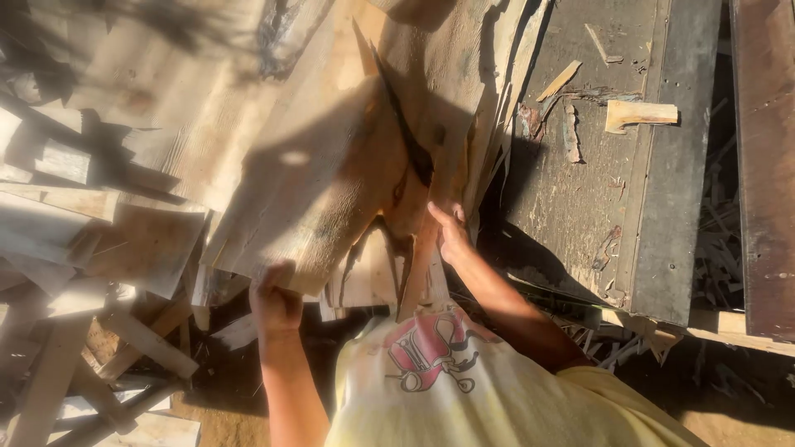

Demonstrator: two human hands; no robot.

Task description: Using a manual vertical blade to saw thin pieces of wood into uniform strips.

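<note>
Far left: a loose heap of pale offcut boards (74, 223), overlapping at all angles, too jumbled to count; below it a few crossed slats (108, 364) over dark ground. No bin, box or tray anywhere in view; all the wood lies loose. Centre-left: one broad pale plank (306, 190), grain running up and away, its near end tilted toward the person. The left hand (275, 300) grips that near lower edge, fingers curled tight together around it, thumb side up. Centre: one narrower split board (431, 165), orange-brown where it is cracked, with a long dark tear down its length, standing nearly on edge just beside the plank and touching it. The right hand (451, 234) lies against this board's right edge, fingers pressed together and extended along the wood; whether the thumb wraps behind, cannot tell. Below the hands: yellow shirt (464, 397) with a red-and-white print. Right: one dark weathered panel (596, 182), lying flat, carrying three or four light wood chips; the largest chip (639, 114) sits near its upper edge. Far right: another dark board (766, 165), partly cut off, splinters in the gap between.
</note>
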